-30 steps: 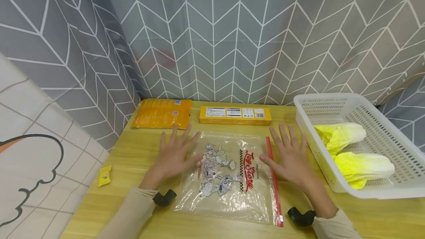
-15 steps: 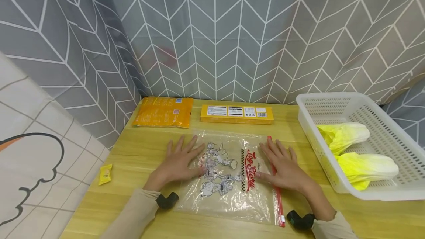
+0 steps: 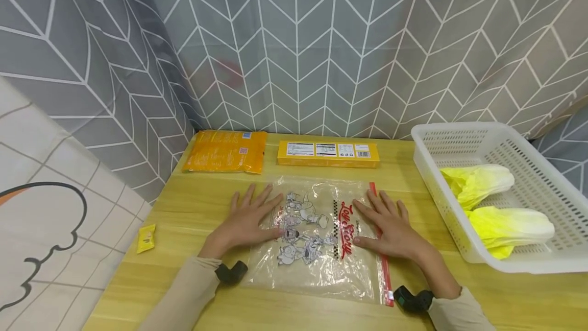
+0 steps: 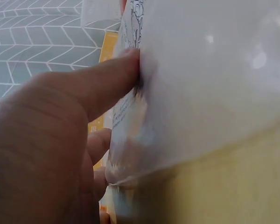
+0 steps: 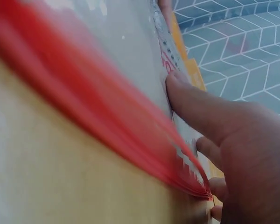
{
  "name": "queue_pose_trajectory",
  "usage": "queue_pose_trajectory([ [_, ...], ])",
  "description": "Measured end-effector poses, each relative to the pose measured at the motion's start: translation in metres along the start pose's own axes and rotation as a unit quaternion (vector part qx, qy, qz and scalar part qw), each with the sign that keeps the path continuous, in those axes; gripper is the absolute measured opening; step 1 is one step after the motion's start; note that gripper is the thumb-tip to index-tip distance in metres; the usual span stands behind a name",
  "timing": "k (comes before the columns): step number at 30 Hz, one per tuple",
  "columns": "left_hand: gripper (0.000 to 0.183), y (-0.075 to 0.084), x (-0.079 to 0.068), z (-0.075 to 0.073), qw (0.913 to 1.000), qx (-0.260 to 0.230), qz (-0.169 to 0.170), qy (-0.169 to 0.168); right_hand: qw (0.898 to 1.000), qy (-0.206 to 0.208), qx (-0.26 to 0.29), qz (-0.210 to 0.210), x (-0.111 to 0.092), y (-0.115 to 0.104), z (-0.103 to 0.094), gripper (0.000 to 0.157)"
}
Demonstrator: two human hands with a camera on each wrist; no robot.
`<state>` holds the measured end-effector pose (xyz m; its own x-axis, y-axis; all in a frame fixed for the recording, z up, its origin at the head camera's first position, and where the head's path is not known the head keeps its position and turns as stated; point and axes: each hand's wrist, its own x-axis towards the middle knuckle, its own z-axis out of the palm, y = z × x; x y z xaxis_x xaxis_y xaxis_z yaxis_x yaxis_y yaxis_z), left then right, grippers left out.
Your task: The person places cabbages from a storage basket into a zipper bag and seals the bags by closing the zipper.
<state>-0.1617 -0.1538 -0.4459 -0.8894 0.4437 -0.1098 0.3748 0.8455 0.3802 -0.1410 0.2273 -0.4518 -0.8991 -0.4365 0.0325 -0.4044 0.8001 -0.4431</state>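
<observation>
A clear plastic zip bag (image 3: 317, 280) with cartoon drawings and red "Toy Story" lettering lies flat on the wooden table. Its red zip edge (image 3: 386, 275) runs down the right side, with a small white slider at the near end. My left hand (image 3: 245, 223) rests with spread fingers on the bag's left edge, the thumb (image 4: 107, 79) touching the plastic. On the right part of the bag, across the red edge, lies my right hand (image 3: 390, 226), fingers straight. In the right wrist view the thumb (image 5: 196, 102) touches the bag beside the lettering.
An orange packet (image 3: 225, 152) and a long yellow box (image 3: 328, 154) lie along the back, by the patterned curtain. A white perforated basket (image 3: 432, 183) at right holds two cabbage-like vegetables (image 3: 510, 229). A small yellow sachet (image 3: 146, 239) lies near the table's left edge.
Both hands have come down onto the bag from slightly higher up. The right hand has shifted left over the red lettering. The bag stays in place.
</observation>
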Motion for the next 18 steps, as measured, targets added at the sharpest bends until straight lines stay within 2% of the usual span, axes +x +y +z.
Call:
queue_pose_trajectory([
  [4, 0.076, -0.002, 0.001, 0.001, 0.9998, -0.006, 0.007, 0.015, 0.999, 0.015, 0.027, -0.016, 0.001, 0.004, 0.002, 0.076],
  [8, 0.062, -0.004, 0.003, 0.005, 0.9984, -0.022, 0.022, 0.047, 0.998, 0.03, 0.045, -0.027, 0.001, 0.006, 0.003, 0.064],
  [14, 0.044, -0.012, 0.006, 0.011, 0.9918, -0.07, 0.046, 0.096, 0.995, 0.069, 0.066, -0.034, 0.004, 0.008, 0.01, 0.047],
  [18, 0.034, -0.014, 0.009, 0.015, 0.9874, -0.076, 0.054, 0.128, 0.991, 0.098, 0.083, -0.039, 0.007, 0.008, 0.014, 0.039],
])
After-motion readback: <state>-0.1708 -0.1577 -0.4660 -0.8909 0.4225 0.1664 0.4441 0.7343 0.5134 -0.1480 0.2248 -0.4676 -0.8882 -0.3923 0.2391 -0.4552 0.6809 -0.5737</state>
